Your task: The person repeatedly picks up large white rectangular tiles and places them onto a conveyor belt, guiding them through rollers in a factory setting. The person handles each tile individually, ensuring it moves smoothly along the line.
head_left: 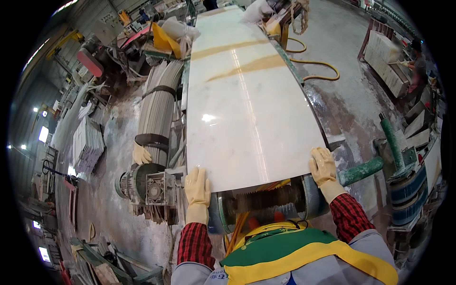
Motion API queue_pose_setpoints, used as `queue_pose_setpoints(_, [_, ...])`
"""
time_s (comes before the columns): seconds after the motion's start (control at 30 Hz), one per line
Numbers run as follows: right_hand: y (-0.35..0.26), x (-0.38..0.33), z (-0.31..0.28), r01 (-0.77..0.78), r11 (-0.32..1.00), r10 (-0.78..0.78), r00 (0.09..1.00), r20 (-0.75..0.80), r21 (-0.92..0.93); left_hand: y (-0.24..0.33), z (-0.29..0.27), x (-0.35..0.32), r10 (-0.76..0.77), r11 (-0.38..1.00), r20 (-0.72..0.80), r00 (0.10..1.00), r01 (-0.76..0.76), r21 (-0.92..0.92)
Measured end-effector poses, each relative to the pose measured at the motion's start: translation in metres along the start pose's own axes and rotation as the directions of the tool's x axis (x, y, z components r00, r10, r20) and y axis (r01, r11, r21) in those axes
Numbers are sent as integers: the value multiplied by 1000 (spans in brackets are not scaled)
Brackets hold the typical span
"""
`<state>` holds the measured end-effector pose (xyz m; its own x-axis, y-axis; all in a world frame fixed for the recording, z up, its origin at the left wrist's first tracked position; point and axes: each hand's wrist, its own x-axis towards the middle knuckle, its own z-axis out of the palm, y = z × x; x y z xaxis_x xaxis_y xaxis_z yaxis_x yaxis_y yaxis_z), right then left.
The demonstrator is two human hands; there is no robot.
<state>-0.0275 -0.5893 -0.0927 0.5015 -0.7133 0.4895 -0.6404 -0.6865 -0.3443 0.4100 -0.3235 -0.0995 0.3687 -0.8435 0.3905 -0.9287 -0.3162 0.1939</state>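
Note:
A long, glossy white stone slab [247,123] with tan bands across its far part lies in front of me on a roller conveyor. My left hand [197,190], in a cream rubber glove, holds its near left corner, fingers over the top. At the near right corner my right hand [324,167], gloved alike, grips the edge with bent fingers. Both thumbs are hard to make out. Below the slab's near edge shows a rusty roller [263,202] between blue end drums [313,194].
Left of the conveyor stand a motor with gearbox [147,187], a loose cream glove [141,154] and a strapped bundle of strips [159,104]. A green post [392,142] and green bar [361,171] stand right. Yellow hose [327,66] crosses the floor. A person [418,71] works by stacked slabs.

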Motion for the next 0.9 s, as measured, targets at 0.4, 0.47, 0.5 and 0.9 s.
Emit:
queue_pose_setpoints(0.4, [-2, 0, -2, 54, 998, -50, 993, 110, -30, -1, 8, -10, -64, 997, 107, 992, 60, 45])
queue_pose_setpoints(0.47, [1, -1, 0, 89, 995, -85, 994, 74, -44, -1, 8, -9, -58, 997, 95, 994, 54, 48])
queue_pose_setpoints(0.5, [2, -2, 1, 105, 993, -102, 993, 56, -52, 0, 6, -9, -56, 997, 90, 994, 52, 49])
queue_pose_setpoints(0.9, [-7, -2, -5, 86, 994, -79, 992, 96, -70, 6, -3, -7, -52, 998, 104, 993, 47, 52])
